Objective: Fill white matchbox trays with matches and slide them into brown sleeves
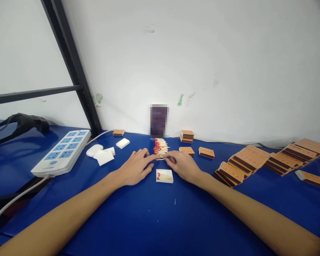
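Note:
A pile of red-tipped matches (161, 145) lies on the blue table, heads mostly to the left. My left hand (137, 166) rests at the near left of the pile, its index fingertip at the lower matches and its thumb held apart. From the other side, my right hand (184, 166) has its fingers curled and pinched at the tail end of a match (159, 159) along the pile's near edge. Just in front of both hands sits a white matchbox tray (164, 180) with several matches inside, heads to the left.
Closed matchboxes (206, 152) stand behind my right hand, some in a small stack (187, 136). Rows of matchbox sleeves (252, 156) lean over at the right. On the left are a white tray (123, 143), white pieces (104, 156), a power strip (62, 151) and a black metal frame (86, 103).

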`<act>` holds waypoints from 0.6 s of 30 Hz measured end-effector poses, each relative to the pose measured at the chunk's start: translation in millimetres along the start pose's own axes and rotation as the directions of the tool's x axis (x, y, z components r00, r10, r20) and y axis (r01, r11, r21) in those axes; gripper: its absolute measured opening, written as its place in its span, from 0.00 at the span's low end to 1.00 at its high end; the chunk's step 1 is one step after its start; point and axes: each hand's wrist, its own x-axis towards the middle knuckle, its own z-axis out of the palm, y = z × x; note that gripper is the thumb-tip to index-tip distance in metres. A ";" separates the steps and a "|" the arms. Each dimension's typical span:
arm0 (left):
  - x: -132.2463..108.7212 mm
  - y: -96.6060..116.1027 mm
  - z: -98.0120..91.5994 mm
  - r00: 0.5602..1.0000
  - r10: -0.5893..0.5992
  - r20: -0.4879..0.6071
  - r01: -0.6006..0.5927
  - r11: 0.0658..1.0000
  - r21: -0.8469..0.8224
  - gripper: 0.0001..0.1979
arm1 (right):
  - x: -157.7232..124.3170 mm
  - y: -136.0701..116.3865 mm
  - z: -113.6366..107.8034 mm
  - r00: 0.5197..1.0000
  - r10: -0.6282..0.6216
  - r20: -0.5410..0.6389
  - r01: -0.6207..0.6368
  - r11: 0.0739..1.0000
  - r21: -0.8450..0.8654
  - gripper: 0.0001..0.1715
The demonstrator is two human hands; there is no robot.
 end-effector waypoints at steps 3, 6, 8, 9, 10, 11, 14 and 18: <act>0.1 0.9 -1.6 0.999 0.029 0.016 -0.029 0.999 -0.013 0.19 | -0.6 0.4 1.1 1.000 -0.007 -0.021 0.008 1.000 0.010 0.09; 0.2 0.8 -1.4 0.999 0.039 0.026 -0.039 0.999 -0.005 0.19 | -1.3 0.6 1.8 0.999 0.004 -0.053 -0.003 1.000 0.023 0.09; 0.3 0.9 -0.7 0.999 0.035 0.023 -0.035 0.999 -0.013 0.18 | -1.5 0.2 1.4 0.999 0.013 -0.050 -0.012 1.000 0.017 0.12; 0.3 1.0 -0.3 0.999 0.028 0.015 -0.028 0.999 -0.021 0.18 | -1.5 -0.2 1.1 0.999 0.013 -0.040 -0.012 1.000 0.007 0.13; 0.4 1.1 0.0 1.000 0.017 0.004 -0.017 0.999 -0.028 0.17 | -1.5 -0.6 0.7 1.000 0.009 -0.028 -0.009 1.000 -0.006 0.14; 0.5 1.3 0.4 1.000 0.003 -0.007 -0.003 0.999 -0.035 0.16 | -1.3 -1.0 0.3 1.000 0.004 -0.017 -0.004 1.000 -0.020 0.14; 0.6 1.3 1.6 0.999 -0.033 -0.029 0.032 0.999 -0.036 0.15 | -0.9 -1.6 -0.3 1.000 -0.008 -0.004 0.008 0.999 -0.045 0.14; 1.0 -0.3 3.2 0.999 -0.035 -0.029 0.034 0.999 -0.006 0.18 | -0.8 0.1 0.9 1.000 -0.008 -0.006 0.008 0.999 -0.038 0.12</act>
